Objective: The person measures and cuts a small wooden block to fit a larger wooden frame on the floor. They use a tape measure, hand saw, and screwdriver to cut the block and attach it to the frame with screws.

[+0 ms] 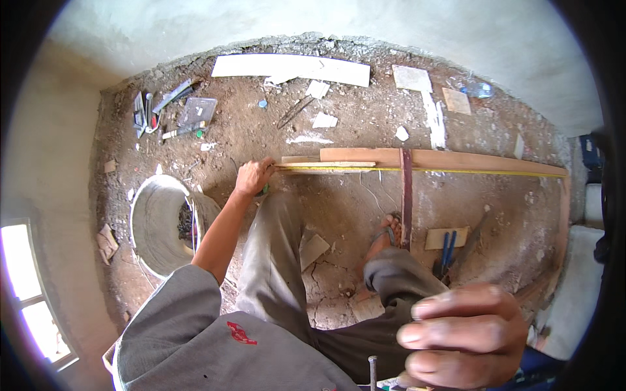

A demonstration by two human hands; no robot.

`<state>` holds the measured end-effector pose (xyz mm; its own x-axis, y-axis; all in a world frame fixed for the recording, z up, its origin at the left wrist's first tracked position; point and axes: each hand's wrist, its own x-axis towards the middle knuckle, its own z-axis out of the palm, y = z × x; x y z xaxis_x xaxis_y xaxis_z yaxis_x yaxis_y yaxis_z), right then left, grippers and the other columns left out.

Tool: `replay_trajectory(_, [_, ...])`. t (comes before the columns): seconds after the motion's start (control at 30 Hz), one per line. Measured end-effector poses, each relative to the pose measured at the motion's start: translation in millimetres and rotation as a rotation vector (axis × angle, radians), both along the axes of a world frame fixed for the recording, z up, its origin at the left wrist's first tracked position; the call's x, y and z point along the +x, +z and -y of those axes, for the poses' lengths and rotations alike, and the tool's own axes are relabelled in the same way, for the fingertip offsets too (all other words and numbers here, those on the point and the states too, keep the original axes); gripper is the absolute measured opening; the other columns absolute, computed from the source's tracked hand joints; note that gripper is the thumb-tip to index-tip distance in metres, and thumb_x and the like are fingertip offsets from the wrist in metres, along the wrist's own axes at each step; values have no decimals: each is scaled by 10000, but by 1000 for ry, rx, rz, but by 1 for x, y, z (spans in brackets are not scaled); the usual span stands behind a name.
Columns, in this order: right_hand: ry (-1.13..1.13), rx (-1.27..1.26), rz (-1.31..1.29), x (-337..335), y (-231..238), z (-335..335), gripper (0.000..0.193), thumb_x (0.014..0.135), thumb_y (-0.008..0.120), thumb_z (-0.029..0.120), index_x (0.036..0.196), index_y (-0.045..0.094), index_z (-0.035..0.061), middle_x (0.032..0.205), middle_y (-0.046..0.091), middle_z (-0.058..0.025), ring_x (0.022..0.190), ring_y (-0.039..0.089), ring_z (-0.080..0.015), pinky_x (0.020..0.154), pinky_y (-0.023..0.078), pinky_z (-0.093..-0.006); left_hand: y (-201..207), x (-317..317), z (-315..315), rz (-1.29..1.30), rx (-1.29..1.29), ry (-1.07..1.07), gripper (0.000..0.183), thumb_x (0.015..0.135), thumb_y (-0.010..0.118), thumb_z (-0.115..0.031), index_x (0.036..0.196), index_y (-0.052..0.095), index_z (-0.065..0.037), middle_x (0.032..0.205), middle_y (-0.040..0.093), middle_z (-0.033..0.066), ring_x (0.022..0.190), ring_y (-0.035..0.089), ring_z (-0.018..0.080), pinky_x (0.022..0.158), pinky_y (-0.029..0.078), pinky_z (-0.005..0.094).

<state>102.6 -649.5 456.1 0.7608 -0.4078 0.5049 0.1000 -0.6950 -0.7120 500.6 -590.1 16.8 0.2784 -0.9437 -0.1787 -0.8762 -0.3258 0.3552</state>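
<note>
My left hand [253, 177] is closed around a tape measure at the left end of some boards; a bit of green shows under the fingers. From it the yellow tape blade [469, 171] stretches right along a long wooden board [476, 160] to the far corner of a frame. Thin wood strips [326, 164] lie beside the blade near that hand. A dark reddish crosspiece [407, 195] meets the long board. Close to the camera, my right hand [466, 335] has its fingers curled; anything inside them is hidden. A nail-like metal pin [372, 373] stands left of it.
A round concrete-like ring [156, 221] stands at left. Hand tools [153, 114] and a hammer [186, 131] lie at the far left. Blue-handled pliers [448, 249] rest by my sandalled foot [386, 234]. A white panel [290, 69] lies along the far wall.
</note>
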Motion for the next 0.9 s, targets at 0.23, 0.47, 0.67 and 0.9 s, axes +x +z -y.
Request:
replay_trajectory(0.23, [137, 27, 177, 66, 6, -78, 166, 811, 736, 131, 884, 785, -10, 856, 741, -142, 749, 705, -260, 596, 577, -314, -15, 4, -2, -49, -95, -10, 258, 983, 636, -398, 1152, 720, -221, 920, 759, 197, 870, 742, 422, 750, 598, 526])
replay_trajectory(0.47, [298, 73, -231, 85, -16, -93, 253, 857, 764, 214, 1011, 756, 13, 943, 730, -186, 773, 724, -279, 649, 597, -351, -14, 11, 2, -25, -99, -81, 264, 1000, 613, -418, 1134, 710, -212, 895, 754, 198, 853, 742, 420, 719, 599, 525])
replay_trajectory(0.67, [-91, 183, -754, 88, -154, -16, 187, 966, 703, 106, 1136, 688, 32, 979, 714, -90, 801, 705, -168, 697, 564, -268, -11, 9, 1, -22, -112, -69, 253, 1009, 604, -394, 1138, 700, -200, 897, 752, 200, 838, 742, 418, 712, 600, 524])
replay_trajectory(0.9, [-311, 870, -412, 88, -349, 48, 227, 1036, 602, 33, 1248, 667, -13, 1069, 686, -75, 909, 647, -108, 730, 534, -266, -9, 2, 0, -32, -49, -10, 249, 1032, 592, -393, 1149, 713, -210, 907, 770, 149, 849, 750, 378, 735, 606, 499])
